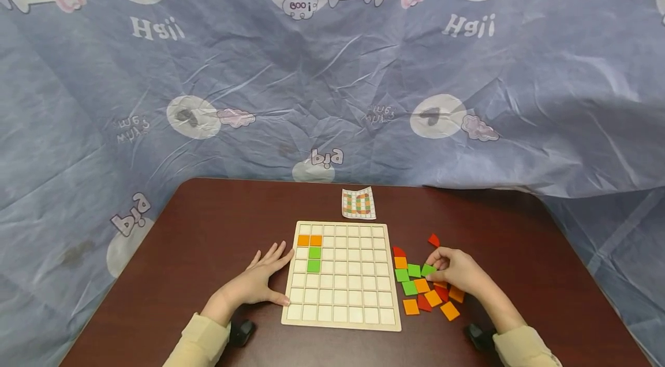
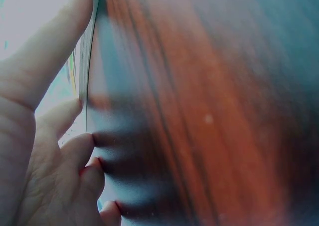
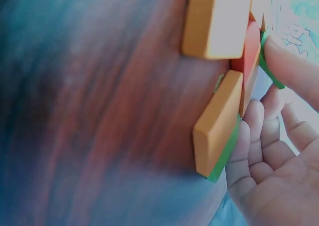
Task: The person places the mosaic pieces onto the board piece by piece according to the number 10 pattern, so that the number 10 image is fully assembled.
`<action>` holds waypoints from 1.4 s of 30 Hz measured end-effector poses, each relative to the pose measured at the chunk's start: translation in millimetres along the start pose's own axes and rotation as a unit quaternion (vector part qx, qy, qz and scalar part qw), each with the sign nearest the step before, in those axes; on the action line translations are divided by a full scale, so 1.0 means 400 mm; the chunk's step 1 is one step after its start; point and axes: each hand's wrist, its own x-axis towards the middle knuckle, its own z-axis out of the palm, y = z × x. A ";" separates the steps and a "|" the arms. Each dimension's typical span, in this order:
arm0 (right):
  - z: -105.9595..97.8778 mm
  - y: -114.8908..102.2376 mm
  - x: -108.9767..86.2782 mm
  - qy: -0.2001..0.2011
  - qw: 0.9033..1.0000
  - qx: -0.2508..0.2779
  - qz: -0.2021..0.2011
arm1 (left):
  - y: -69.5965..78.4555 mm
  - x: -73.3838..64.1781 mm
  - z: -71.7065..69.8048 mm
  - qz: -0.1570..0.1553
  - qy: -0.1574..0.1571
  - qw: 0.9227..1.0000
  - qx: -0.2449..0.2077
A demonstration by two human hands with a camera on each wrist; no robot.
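A pale wooden grid board [image 1: 340,280] lies on the table, with two orange squares [image 1: 309,240] and two green squares [image 1: 314,259] in its upper left cells. At its left edge my left hand [image 1: 254,281] rests with fingers spread; the thumb and a fingertip touch the rim. To the right of the board, my right hand [image 1: 457,269] pinches a green square tile [image 1: 428,270] between thumb and finger. In the right wrist view that tile [image 3: 271,69] shows edge-on. Orange squares [image 1: 422,285], more green squares [image 1: 409,288] and red quarter-round pieces [image 1: 424,302] lie loosely around and below this hand.
Behind the board lies a small paper card [image 1: 358,203] printed with a coloured grid pattern. One red piece [image 1: 433,239] sits apart beyond the pile. The dark brown table [image 1: 234,211] meets a blue patterned cloth [image 1: 291,78] at the back and sides.
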 end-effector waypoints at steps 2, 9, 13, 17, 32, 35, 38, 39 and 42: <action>-0.001 0.001 -0.002 -0.002 1.000 0.007 -0.005 | -0.001 0.001 0.000 0.002 0.001 1.000 0.000; -0.006 -0.013 -0.002 0.004 0.999 0.046 -0.022 | -0.004 0.005 0.002 0.002 -0.001 1.000 0.001; 0.001 -0.040 0.003 0.002 0.995 0.093 -0.018 | 0.000 0.002 -0.001 0.001 -0.003 1.000 0.000; 0.017 -0.071 0.014 -0.002 0.989 0.145 -0.012 | 0.006 0.002 -0.006 0.001 -0.005 1.000 -0.007; 0.140 -0.204 0.055 -0.006 0.966 0.257 -0.008 | -0.004 0.002 -0.001 -0.005 -0.003 1.000 -0.005; 0.179 -0.236 0.062 -0.012 0.965 0.261 -0.020 | -0.005 0.000 -0.001 -0.005 -0.003 1.000 -0.002; 0.216 -0.266 0.067 -0.018 0.966 0.255 -0.031 | -0.005 0.000 -0.001 -0.004 -0.003 1.000 -0.003; 0.226 -0.274 0.068 -0.020 0.967 0.250 -0.035 | -0.004 0.001 -0.001 -0.004 -0.004 1.000 -0.004; 0.254 -0.299 0.070 -0.026 0.970 0.237 -0.047 | -0.002 0.002 -0.002 -0.002 -0.002 1.000 -0.005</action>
